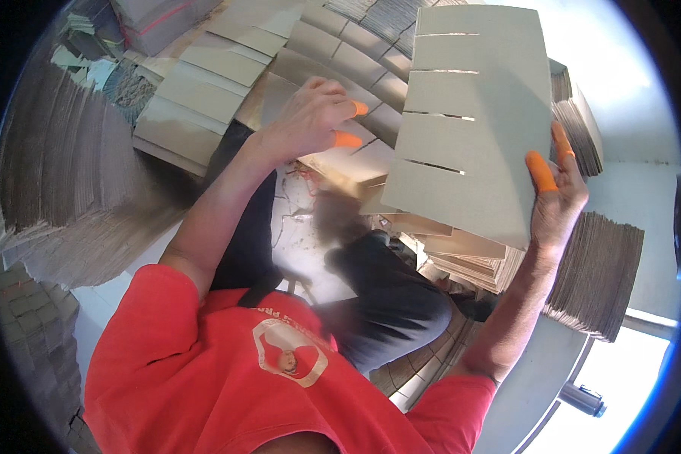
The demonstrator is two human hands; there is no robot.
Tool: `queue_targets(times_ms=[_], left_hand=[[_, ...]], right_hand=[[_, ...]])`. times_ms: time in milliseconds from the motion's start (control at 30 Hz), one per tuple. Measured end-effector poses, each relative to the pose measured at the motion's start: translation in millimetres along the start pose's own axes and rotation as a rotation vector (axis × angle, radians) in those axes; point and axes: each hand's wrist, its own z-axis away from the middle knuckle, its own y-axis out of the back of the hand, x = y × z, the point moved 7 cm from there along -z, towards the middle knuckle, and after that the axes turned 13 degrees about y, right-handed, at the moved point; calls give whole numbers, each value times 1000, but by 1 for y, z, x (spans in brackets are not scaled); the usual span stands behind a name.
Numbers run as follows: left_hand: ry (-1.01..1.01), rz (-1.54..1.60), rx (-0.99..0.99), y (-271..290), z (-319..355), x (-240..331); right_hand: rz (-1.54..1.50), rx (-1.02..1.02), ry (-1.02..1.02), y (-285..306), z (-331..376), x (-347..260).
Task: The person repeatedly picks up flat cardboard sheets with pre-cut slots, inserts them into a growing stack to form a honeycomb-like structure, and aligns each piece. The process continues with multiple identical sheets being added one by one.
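Orange covers sit on the thumb and a finger of each hand. My right hand (pixel 558 193) grips a grey slotted cardboard sheet (pixel 499 113) by its right edge. The sheet is raised and tilted, with several short slits cut in from its left side. To its left, my left hand (pixel 314 117) hovers apart from it, thumb and forefinger spread with nothing between them and the other fingers curled. Below that hand lie overlapping rows of cardboard pieces (pixel 333 57). Part of a stack of cardboard sheets (pixel 469 253) shows beneath the raised sheet.
Tall cardboard stacks stand at the left (pixel 53 151) and right (pixel 598 272). Another row of cardboard pieces (pixel 197 98) lies at the upper left. My dark-trousered legs (pixel 386 303) flank a littered patch of pale floor (pixel 299 219). A dark cylinder (pixel 583 399) is at the lower right.
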Motion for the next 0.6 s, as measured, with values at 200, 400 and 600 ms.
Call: queue_targets(times_ms=[200, 400, 600], left_hand=[[8, 102, -119, -16, 2, -14], [99, 52, -142, -25, 4, -17], [122, 21, -221, -29, 0, -18]], right_hand=[[197, -99, -27, -44, -20, -4], [254, -117, 19, -57, -31, -4], [313, -170, -13, -69, -38, 1]])
